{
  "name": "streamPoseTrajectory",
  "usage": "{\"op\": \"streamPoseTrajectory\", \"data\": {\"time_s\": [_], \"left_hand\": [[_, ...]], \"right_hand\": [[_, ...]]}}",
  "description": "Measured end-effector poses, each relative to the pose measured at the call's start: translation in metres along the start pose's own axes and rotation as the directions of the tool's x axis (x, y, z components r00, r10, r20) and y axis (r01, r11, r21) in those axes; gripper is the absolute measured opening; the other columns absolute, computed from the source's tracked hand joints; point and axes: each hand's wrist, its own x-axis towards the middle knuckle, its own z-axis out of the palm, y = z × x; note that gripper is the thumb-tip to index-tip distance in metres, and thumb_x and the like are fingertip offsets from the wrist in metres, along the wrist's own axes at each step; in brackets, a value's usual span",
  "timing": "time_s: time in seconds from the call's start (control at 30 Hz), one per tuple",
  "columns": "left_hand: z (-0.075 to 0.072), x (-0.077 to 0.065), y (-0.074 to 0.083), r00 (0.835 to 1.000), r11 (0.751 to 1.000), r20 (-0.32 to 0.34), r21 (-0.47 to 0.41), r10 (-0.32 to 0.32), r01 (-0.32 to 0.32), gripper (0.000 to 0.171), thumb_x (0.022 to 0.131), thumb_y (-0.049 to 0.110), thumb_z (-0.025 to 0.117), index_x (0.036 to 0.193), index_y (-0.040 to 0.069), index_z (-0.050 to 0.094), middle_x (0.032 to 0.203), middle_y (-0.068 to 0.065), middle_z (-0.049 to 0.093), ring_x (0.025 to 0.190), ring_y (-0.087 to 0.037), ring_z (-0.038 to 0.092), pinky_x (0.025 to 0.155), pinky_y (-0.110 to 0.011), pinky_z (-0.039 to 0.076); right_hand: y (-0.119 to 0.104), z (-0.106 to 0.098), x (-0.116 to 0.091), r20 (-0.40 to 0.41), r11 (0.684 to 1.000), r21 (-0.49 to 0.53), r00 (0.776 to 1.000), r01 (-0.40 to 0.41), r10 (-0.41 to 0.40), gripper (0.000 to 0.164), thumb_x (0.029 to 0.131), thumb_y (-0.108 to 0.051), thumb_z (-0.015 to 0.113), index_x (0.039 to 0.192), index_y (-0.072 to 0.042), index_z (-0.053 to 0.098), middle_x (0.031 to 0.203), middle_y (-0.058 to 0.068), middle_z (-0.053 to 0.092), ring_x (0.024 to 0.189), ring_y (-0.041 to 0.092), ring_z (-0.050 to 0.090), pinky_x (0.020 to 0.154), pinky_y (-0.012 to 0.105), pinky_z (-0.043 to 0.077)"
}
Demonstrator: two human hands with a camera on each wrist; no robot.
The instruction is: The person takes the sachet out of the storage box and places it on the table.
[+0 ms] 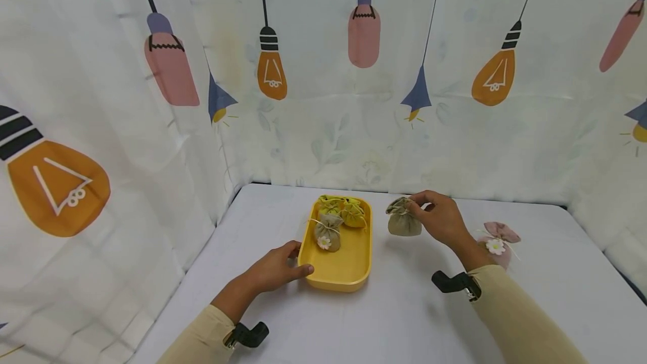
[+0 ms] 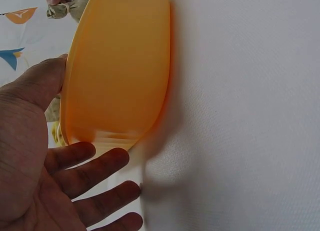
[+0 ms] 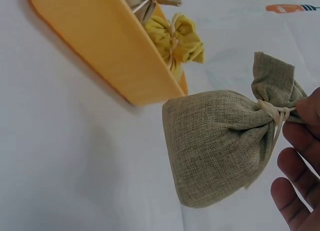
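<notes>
My right hand pinches the tied neck of a grey-green cloth drawstring pouch, held up off the table to the right of a yellow tray. My left hand is at the tray's near left corner. Its thumb lies over the rim, while the other fingers stretch out fairly straight beside the outer wall, as the left wrist view shows. Inside the tray's far part are a beige pouch with a white flower and yellow-green pouches, partly overlapping.
A pink pouch with a white flower sits on the white table, partly behind my right wrist. Light curtains printed with lamps hang behind the table and along its left side.
</notes>
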Motion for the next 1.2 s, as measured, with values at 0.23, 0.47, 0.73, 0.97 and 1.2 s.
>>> {"op": "streamPoseTrajectory", "data": {"time_s": [0.23,0.47,0.73,0.97,1.2], "left_hand": [[0.001,0.002,-0.001,1.000,1.000,0.003,0.000,-0.004,0.004,0.077,0.086,0.058,0.077,0.144,0.014,0.053,0.136,-0.010,0.062,0.127,-0.032,0.056,0.102,-0.056,0.047],[0.000,0.001,0.000,1.000,1.000,0.005,-0.004,-0.004,0.004,0.078,0.087,0.058,0.077,0.145,0.013,0.052,0.137,-0.010,0.061,0.128,-0.032,0.056,0.103,-0.056,0.047],[0.000,0.000,0.001,1.000,1.000,0.011,0.000,-0.007,0.007,0.076,0.087,0.058,0.076,0.145,0.014,0.052,0.136,-0.010,0.061,0.128,-0.032,0.056,0.103,-0.056,0.047],[-0.001,0.001,0.002,1.000,1.000,0.008,0.013,-0.008,0.008,0.077,0.087,0.058,0.076,0.145,0.013,0.052,0.137,-0.010,0.061,0.128,-0.032,0.056,0.103,-0.055,0.047],[-0.001,0.001,0.002,1.000,1.000,0.006,0.003,-0.002,0.002,0.075,0.087,0.056,0.077,0.144,0.013,0.053,0.137,-0.010,0.060,0.128,-0.032,0.055,0.105,-0.055,0.045]], "right_hand": [[0.011,-0.010,-0.005,-0.007,0.998,-0.041,0.999,-0.042,0.041,0.025,0.100,-0.033,0.069,0.112,-0.011,0.074,0.105,0.007,0.073,0.091,0.027,0.063,0.064,0.036,0.052],[0.018,-0.020,-0.011,-0.007,0.998,-0.039,0.998,-0.058,0.058,0.029,0.101,-0.034,0.068,0.113,-0.008,0.073,0.107,0.012,0.071,0.093,0.031,0.062,0.063,0.037,0.052],[0.033,-0.024,-0.014,-0.038,0.997,-0.034,0.997,-0.063,0.062,0.023,0.100,-0.031,0.069,0.110,-0.011,0.074,0.102,0.009,0.071,0.090,0.029,0.061,0.063,0.036,0.053],[0.041,-0.031,-0.018,-0.041,0.993,-0.062,0.994,-0.102,0.099,0.029,0.101,-0.034,0.068,0.112,-0.008,0.073,0.106,0.012,0.071,0.096,0.032,0.062,0.070,0.037,0.052],[0.048,-0.036,-0.022,-0.035,0.990,-0.077,0.992,-0.121,0.119,0.030,0.102,-0.036,0.065,0.113,-0.009,0.073,0.107,0.011,0.071,0.102,0.032,0.062,0.079,0.041,0.051]]}}
